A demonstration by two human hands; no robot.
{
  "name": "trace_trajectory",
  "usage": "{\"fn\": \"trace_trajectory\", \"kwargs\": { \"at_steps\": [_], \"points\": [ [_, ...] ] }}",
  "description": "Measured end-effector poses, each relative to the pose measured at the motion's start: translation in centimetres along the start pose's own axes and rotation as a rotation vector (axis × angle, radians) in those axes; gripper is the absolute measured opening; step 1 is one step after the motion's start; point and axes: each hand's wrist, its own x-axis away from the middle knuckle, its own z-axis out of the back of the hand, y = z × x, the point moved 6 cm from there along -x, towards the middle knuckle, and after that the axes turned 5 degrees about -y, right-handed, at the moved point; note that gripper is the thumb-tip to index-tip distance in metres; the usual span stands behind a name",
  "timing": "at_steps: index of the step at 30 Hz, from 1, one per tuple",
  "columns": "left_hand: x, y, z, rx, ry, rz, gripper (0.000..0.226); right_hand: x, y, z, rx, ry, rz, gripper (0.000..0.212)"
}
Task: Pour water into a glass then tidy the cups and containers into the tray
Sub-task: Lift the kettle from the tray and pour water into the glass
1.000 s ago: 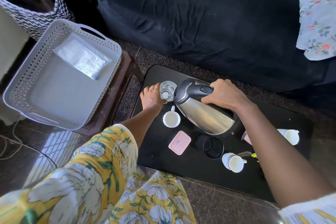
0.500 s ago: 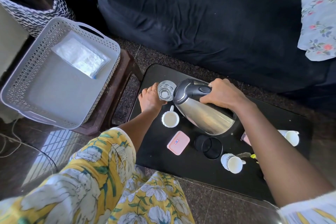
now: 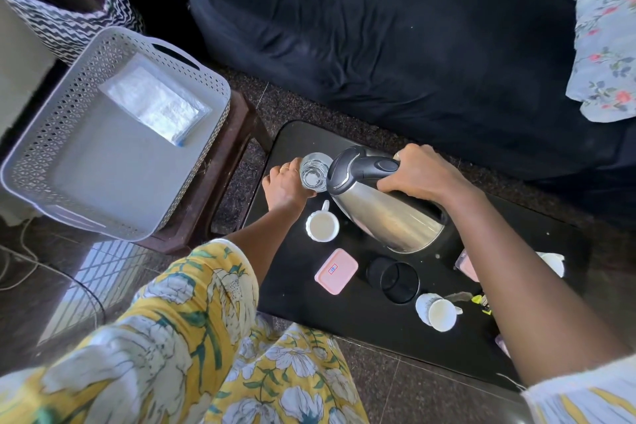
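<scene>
A spill onto the black glossy surface point(image 3: 361, 317) could be caused by overtilting the stainless-steel kettle with black handle point(image 3: 385, 213), on which the right hand point(image 3: 421, 175) is clamped. The grey perforated plastic tray point(image 3: 44, 134) holds only a clear packet point(image 3: 155, 107). The clear drinking glass point(image 3: 314, 171), gripped by the left hand point(image 3: 284, 188), appears partly filled. The white cup point(image 3: 322, 226) looks empty.

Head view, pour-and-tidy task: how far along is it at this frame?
Done: nothing is finished yet.
In hand: the right hand tips the steel kettle toward the glass, which the left hand steadies on the black table.
Left: the grey tray holds only a plastic packet; the white cups, pink container and black cup are all on the table.
</scene>
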Motion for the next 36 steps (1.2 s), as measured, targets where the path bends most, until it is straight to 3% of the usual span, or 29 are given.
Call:
{"fn": "trace_trajectory", "kwargs": {
  "at_steps": [36],
  "points": [
    [-0.3, 0.0, 0.1, 0.044, -0.014, 0.025, 0.071, -1.2, -0.3, 0.1, 0.012, -0.022, -0.002, 0.028]
  ]
}}
